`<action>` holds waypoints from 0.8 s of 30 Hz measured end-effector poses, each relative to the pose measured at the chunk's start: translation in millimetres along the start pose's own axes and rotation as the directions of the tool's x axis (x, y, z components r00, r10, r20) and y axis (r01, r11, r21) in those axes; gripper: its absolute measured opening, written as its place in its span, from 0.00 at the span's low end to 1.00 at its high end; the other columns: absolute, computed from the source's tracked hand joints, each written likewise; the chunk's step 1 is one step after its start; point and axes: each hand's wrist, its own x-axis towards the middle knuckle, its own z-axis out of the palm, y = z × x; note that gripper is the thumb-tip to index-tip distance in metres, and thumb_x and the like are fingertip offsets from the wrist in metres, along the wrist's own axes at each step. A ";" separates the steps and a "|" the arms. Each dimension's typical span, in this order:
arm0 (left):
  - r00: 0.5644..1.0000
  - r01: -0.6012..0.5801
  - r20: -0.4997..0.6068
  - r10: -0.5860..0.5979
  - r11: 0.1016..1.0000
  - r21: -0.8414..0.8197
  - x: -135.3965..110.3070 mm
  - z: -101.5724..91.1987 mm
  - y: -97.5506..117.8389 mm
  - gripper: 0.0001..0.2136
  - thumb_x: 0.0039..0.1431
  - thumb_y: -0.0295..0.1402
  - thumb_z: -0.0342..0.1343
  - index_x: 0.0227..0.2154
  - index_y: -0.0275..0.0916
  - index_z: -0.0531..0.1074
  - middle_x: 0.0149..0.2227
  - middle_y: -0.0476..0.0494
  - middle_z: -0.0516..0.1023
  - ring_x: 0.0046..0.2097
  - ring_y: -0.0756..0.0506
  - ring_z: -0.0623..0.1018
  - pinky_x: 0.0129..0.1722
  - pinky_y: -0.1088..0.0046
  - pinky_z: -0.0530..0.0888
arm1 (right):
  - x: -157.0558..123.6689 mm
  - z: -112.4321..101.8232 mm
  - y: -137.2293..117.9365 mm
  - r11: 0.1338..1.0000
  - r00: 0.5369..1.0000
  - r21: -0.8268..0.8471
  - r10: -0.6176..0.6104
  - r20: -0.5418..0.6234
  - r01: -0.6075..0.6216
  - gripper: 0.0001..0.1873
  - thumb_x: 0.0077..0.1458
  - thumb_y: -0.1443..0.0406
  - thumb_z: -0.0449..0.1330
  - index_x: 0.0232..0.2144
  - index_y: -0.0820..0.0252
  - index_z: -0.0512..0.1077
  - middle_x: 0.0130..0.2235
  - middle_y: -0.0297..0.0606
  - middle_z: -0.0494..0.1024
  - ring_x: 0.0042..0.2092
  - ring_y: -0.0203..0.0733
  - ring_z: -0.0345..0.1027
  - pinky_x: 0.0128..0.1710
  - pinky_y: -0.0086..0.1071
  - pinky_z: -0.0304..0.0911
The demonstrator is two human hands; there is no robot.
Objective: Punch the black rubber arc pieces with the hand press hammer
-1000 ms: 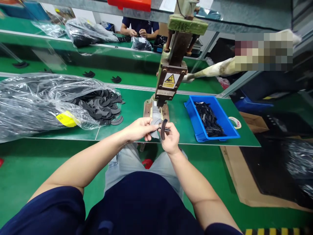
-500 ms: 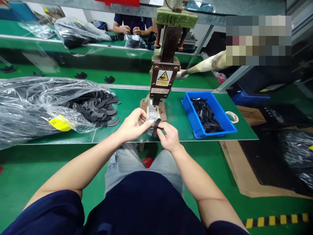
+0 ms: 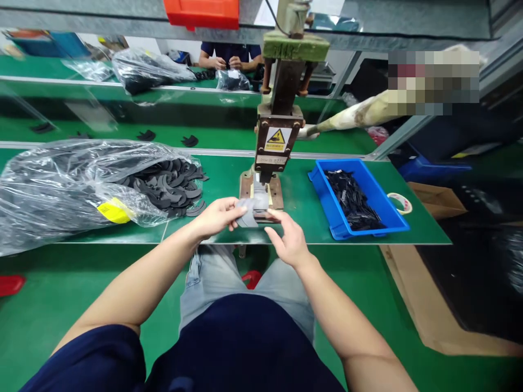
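Note:
My left hand [image 3: 220, 218] pinches a flat, grey, curved piece [image 3: 247, 215] between thumb and fingers. The piece lies level at the front of the base of a hand press [image 3: 274, 136], whose ram hangs just above. To the right of the piece is my right hand [image 3: 289, 239], thumb and fingers apart, holding nothing. Its fingertips are by the front right corner of the press base [image 3: 277, 201]. Left of my hands, many dark curved pieces [image 3: 174, 185] spill from a clear plastic bag [image 3: 61, 185].
A blue bin [image 3: 335, 218] of small black parts stands right of the press, with a tape roll [image 3: 400, 203] beyond it. The press's long handle [image 3: 355, 115] juts to the right. A red bin [image 3: 202, 13] sits overhead. Across the bench, another person's hands [image 3: 229, 62] are at work.
My right hand has let go of the curved piece and opened. The piece, which stood on edge, is now flat in my left hand. The camera view has shifted slightly.

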 end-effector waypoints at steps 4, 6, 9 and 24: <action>0.930 0.089 -0.342 -0.133 0.986 -0.142 33.7 -42.3 -20.7 0.22 0.56 0.46 0.74 0.30 0.39 0.67 0.22 0.51 0.74 0.23 0.52 0.76 0.23 0.80 0.75 | -22.1 -14.3 8.1 0.996 0.994 0.019 0.088 -0.070 -0.087 0.20 0.68 0.62 0.59 0.61 0.51 0.71 0.53 0.44 0.80 0.53 0.45 0.79 0.56 0.45 0.79; 0.879 0.202 -0.411 -0.244 0.969 -0.144 63.0 -60.3 -24.7 0.19 0.59 0.40 0.73 0.30 0.39 0.66 0.21 0.50 0.74 0.22 0.52 0.76 0.22 0.79 0.75 | -32.3 -20.0 8.3 0.995 0.992 0.023 0.103 -0.066 -0.102 0.17 0.69 0.63 0.58 0.57 0.52 0.73 0.52 0.44 0.80 0.51 0.43 0.79 0.53 0.43 0.80; 0.840 0.253 -0.462 -0.284 0.959 -0.130 118.0 -78.0 -12.3 0.14 0.63 0.34 0.70 0.31 0.37 0.69 0.22 0.47 0.75 0.20 0.52 0.74 0.21 0.79 0.73 | -40.2 -25.1 2.4 0.996 0.995 0.009 0.094 -0.031 -0.094 0.14 0.68 0.64 0.59 0.55 0.52 0.75 0.50 0.43 0.81 0.50 0.42 0.80 0.51 0.41 0.80; 0.891 0.088 -0.449 -0.062 0.995 0.039 150.9 -65.5 -25.7 0.05 0.65 0.30 0.65 0.39 0.37 0.74 0.42 0.39 0.83 0.32 0.49 0.81 0.37 0.70 0.81 | -34.6 -140.2 56.9 0.882 0.946 -0.349 0.269 -0.181 -0.318 0.15 0.68 0.55 0.57 0.48 0.54 0.78 0.52 0.45 0.83 0.55 0.47 0.79 0.62 0.47 0.74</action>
